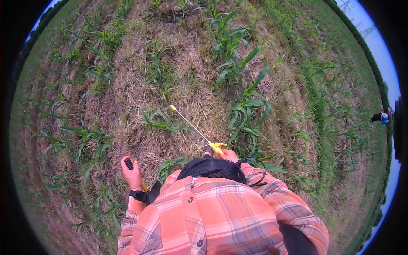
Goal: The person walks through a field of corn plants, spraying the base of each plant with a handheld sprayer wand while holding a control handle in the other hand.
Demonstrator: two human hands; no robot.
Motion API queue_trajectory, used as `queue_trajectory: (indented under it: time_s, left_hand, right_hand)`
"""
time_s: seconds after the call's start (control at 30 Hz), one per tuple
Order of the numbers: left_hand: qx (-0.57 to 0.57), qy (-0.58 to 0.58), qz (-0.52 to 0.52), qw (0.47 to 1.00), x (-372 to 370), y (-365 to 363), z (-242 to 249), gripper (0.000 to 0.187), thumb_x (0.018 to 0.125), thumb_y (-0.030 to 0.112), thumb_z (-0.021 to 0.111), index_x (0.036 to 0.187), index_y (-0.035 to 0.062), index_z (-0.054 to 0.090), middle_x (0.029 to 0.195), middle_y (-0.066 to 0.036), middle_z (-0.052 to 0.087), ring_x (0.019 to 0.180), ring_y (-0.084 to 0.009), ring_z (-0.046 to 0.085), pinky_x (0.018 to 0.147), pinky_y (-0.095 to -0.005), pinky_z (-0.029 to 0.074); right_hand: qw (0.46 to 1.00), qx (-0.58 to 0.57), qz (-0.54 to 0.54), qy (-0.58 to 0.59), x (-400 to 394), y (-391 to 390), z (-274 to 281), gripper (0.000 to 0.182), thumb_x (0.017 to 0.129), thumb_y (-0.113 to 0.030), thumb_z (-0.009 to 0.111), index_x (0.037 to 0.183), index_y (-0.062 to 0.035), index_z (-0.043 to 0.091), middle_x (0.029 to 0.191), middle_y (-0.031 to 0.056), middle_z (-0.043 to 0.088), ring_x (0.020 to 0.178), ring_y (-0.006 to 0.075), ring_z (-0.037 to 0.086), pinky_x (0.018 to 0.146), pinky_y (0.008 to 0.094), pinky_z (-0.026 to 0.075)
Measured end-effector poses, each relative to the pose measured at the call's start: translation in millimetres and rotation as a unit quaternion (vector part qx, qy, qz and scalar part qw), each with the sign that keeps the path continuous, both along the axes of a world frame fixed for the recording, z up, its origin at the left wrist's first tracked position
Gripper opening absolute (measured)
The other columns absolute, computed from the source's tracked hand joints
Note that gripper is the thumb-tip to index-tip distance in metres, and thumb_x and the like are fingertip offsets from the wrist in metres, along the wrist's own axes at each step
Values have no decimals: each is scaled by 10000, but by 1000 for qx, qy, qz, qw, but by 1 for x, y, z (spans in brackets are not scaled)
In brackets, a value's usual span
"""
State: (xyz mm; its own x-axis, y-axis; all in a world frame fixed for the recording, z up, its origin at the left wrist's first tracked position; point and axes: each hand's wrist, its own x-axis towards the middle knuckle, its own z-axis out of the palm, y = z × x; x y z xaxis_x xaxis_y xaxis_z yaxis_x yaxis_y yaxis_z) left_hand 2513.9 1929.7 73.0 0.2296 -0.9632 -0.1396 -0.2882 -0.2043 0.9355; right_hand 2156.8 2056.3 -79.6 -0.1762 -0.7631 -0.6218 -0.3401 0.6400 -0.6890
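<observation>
My right hand [230, 156] is closed round the yellow handle of a spray wand [217, 147], in front of my waist. The wand's thin metal lance [192, 126] slants forward and left to a yellow nozzle [173, 108], over dry straw between plant rows. A black hose [264, 172] loops beside my right forearm. Out to the left, my left hand [133, 175] is wrapped round a black ribbed lever grip [128, 164]. A yellow piece of the lever [145, 187] shows near my wrist, which wears a black strap [138, 195].
Rows of young corn plants [250, 108] run forward on both sides, with more corn [87, 138] to the left. Straw and weeds [163, 78] cover the ground between. Another person [384, 117] is far off at the right edge. Black mesh fabric [212, 168] lies across my waist.
</observation>
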Motion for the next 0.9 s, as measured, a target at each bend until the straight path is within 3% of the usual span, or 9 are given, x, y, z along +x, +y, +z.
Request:
queue_trajectory:
  time_s: [0.07,0.1,0.13,0.2,0.3,0.43,0.47,0.73,0.9]
  left_hand:
    - [-1,-18,-3,1000,-23,-18,3,230,767,46,500,977,111,432,539,17,389,340,-59,365,290,-211,283]
    - [2,-17,-1,1000,-34,-26,5,228,770,55,503,978,114,432,534,19,391,340,-58,365,294,-209,285]
    - [0,-21,-4,1000,-45,-35,6,228,770,55,503,978,114,432,534,19,391,340,-58,365,294,-209,285]
    - [-9,-16,-29,999,-65,-50,7,228,772,63,506,981,116,432,533,22,394,341,-59,367,297,-208,286]
    - [0,-29,-25,999,-94,-67,17,228,775,62,505,985,113,431,529,24,393,341,-59,368,298,-206,285]
    - [-2,-34,-21,999,-108,-90,13,233,774,63,508,986,121,432,526,23,391,340,-59,365,300,-205,286]
    - [-1,-36,-16,999,-109,-94,13,233,774,63,508,986,121,432,526,23,391,340,-59,365,300,-205,286]
    - [12,-14,-24,1000,-114,-152,-7,238,764,45,516,977,120,440,533,21,390,350,-61,370,310,-206,296]
    - [38,-29,-14,999,-114,-208,-11,226,759,61,523,961,123,445,538,11,405,349,-68,391,296,-222,305]
  right_hand:
    - [996,-14,-46,78,-29,-2,-29,260,754,-289,567,790,-33,593,642,48,574,594,129,526,548,281,409]
    - [995,-7,-89,40,-42,-3,-32,259,740,-288,573,755,-30,594,617,55,573,567,131,535,530,280,408]
    - [981,-15,-53,187,-54,-5,-36,245,741,-274,563,721,-31,589,605,57,576,531,137,544,498,276,410]
    - [982,33,-160,93,-82,-7,-53,232,749,-259,546,695,-36,583,572,48,569,496,145,542,469,277,414]
    - [963,34,-229,141,-119,-11,-59,230,759,-245,531,645,-47,554,499,36,531,406,126,490,397,276,385]
    - [925,46,-370,71,-162,-31,-53,168,781,-191,499,693,-48,488,508,29,492,358,119,423,330,267,334]
    - [897,50,-439,5,-165,-35,-40,165,795,-185,475,702,-49,459,507,25,468,345,122,393,319,271,332]
    - [901,81,-423,45,-173,-75,-58,185,805,-193,476,710,-34,472,513,44,485,356,129,418,320,270,343]
    - [953,73,-271,117,-149,-139,-61,220,784,-223,509,706,-18,532,531,49,536,400,124,480,371,266,367]
